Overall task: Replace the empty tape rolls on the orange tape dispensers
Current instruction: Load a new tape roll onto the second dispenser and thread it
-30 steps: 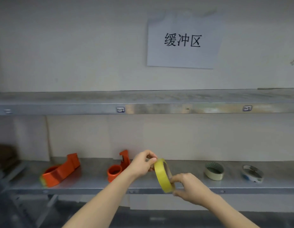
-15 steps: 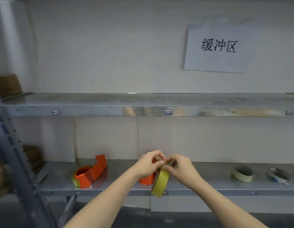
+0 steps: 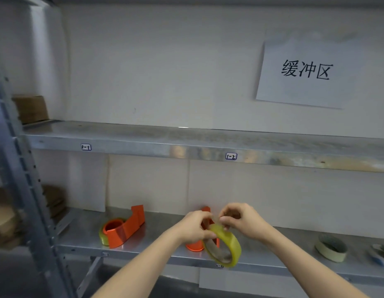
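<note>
A yellow tape roll (image 3: 229, 244) hangs tilted in front of the lower shelf (image 3: 83, 239), held by both hands. My left hand (image 3: 193, 227) grips its left side. My right hand (image 3: 245, 222) pinches its top edge with thumb and fingers. Directly behind the roll and my hands stands an orange tape dispenser (image 3: 195, 246), mostly hidden. A second orange tape dispenser (image 3: 124, 226) lies on the shelf to the left with a yellowish roll on its hub.
Two low tape rolls, one pale (image 3: 331, 248) and one white-blue (image 3: 380, 254), lie at the shelf's right end. An upper metal shelf (image 3: 186, 145) runs overhead. A grey upright post (image 3: 21, 190) stands left, with cardboard (image 3: 6, 220) beyond. A paper sign (image 3: 305, 69) hangs on the wall.
The view has swung left. My right hand has moved from the roll's lower edge up to its top, meeting my left hand. The roll has tipped from edge-on to a flatter tilt.
</note>
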`<state>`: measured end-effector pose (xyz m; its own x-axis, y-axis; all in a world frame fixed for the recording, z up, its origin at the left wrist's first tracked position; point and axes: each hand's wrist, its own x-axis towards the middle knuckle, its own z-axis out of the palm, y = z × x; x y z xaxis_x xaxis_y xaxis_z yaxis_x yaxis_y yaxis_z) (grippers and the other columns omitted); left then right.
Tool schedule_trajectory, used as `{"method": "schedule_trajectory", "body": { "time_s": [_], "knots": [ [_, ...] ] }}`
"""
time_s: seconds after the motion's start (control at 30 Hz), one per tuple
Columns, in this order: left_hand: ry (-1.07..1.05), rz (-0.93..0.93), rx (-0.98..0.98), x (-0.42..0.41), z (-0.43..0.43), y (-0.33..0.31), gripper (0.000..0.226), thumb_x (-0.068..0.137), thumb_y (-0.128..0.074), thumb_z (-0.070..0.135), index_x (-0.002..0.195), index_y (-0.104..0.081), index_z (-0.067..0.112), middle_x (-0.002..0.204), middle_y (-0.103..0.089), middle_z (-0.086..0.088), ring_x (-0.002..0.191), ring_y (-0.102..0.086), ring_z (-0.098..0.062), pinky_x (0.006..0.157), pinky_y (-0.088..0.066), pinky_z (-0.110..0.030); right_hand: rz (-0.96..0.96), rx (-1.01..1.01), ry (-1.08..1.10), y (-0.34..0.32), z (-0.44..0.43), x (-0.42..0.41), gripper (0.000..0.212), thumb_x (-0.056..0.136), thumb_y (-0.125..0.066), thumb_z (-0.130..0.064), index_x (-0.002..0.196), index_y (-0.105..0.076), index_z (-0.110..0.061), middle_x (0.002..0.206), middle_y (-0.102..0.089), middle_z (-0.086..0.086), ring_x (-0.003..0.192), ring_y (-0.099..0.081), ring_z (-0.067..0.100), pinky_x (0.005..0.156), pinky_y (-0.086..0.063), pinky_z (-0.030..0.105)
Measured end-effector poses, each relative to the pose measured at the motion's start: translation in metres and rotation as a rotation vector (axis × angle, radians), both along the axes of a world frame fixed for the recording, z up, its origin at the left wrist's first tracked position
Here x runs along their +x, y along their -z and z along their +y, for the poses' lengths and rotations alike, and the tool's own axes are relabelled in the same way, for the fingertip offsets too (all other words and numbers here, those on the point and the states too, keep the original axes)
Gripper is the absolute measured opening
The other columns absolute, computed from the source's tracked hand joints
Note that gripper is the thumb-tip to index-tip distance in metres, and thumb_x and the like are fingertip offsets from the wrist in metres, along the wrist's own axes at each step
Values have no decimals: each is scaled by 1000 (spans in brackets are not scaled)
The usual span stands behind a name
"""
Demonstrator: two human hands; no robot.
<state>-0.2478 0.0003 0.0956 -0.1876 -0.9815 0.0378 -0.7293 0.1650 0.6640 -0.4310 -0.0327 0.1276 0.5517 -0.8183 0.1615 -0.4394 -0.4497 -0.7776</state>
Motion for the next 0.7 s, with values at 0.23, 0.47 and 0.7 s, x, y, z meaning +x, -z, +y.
{"method": "schedule_trajectory", "body": {
  "time_s": [0.23,0.47,0.7],
  "knots": [
    [-58,-35,117,-2,-10,11,37,75,-77,41,94,-52,22,88,-56,7,77,-50,-9,70,-43,-21,10,24,82,1,-2,-6,27,73,-76,-39,67,-68,-14,64,-72,8,60,-68,9,65,-50,21],
    [-177,58,118,-13,-7,30,59,64,-82,48,105,-49,24,78,-59,9,73,-58,-12,68,-52,-30,167,-14,180,11,-13,-6,5,64,-71,-19,64,-66,-21,65,-68,-2,62,-60,7,64,-52,26],
    [-189,151,100,-16,2,40,58,86,-68,34,134,-40,20,69,-60,8,48,-59,-7,54,-53,-21,273,-53,101,20,-20,3,25,70,-67,-8,64,-58,-30,63,-61,-9,55,-57,-4,58,-44,9]
  ]
}}
